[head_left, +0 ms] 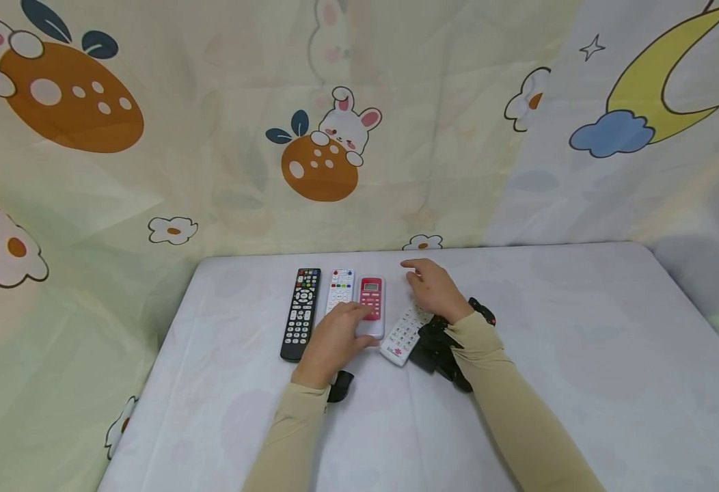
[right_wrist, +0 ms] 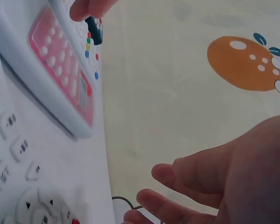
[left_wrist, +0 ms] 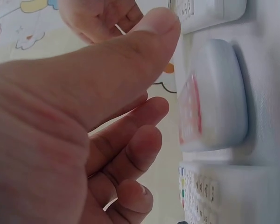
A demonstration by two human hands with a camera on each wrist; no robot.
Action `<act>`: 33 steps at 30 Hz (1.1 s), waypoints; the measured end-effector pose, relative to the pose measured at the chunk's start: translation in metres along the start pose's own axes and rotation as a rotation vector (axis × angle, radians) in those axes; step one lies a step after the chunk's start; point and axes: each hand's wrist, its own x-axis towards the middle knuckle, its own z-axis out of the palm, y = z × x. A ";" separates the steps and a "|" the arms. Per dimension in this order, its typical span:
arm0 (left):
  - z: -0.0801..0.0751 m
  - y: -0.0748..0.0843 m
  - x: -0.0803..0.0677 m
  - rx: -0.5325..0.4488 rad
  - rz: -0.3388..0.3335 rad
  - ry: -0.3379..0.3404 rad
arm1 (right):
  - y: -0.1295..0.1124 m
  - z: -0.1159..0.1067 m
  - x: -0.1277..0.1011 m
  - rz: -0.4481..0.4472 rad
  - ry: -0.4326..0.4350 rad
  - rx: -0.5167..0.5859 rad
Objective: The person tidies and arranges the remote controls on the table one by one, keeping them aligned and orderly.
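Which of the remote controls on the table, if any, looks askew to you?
The white remote under the right hand lies slanted, while the black remote, the small white remote and the pink-faced remote lie parallel.

Both arms wear long, close-fitting sleeves in a pale beige colour, and each sleeve ends exactly at the wrist, so the left hand [head_left: 335,336] and the right hand [head_left: 435,288] are bare, without rings or gloves.

Under the left sleeve [head_left: 286,437], just behind the left hand, sits a small black device [head_left: 340,385] with a rounded shape.

On the right sleeve [head_left: 513,410], just behind the right hand, there is a bigger black mount [head_left: 439,347]. It is angular, made of several parts, and a black strap piece [head_left: 482,311] comes out on the outer side of this wrist.

In the two wrist views only the bare fingers and palms are visible (no clothing there).
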 end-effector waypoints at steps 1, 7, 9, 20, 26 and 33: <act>0.001 0.000 0.000 -0.007 -0.003 -0.008 | 0.001 -0.001 -0.001 -0.002 0.003 -0.002; 0.002 0.003 -0.001 -0.006 0.005 -0.037 | 0.007 -0.006 -0.005 0.011 0.012 -0.003; 0.003 0.004 -0.001 0.000 0.015 -0.045 | 0.009 -0.007 -0.006 0.016 0.014 -0.006; 0.008 0.007 0.000 0.004 0.032 -0.073 | 0.023 -0.011 -0.008 0.008 0.024 -0.051; 0.009 0.010 0.000 0.020 0.045 -0.077 | 0.028 -0.014 -0.007 0.019 -0.012 -0.072; 0.013 0.010 0.001 0.026 0.053 -0.092 | 0.032 -0.015 -0.006 0.038 -0.052 -0.101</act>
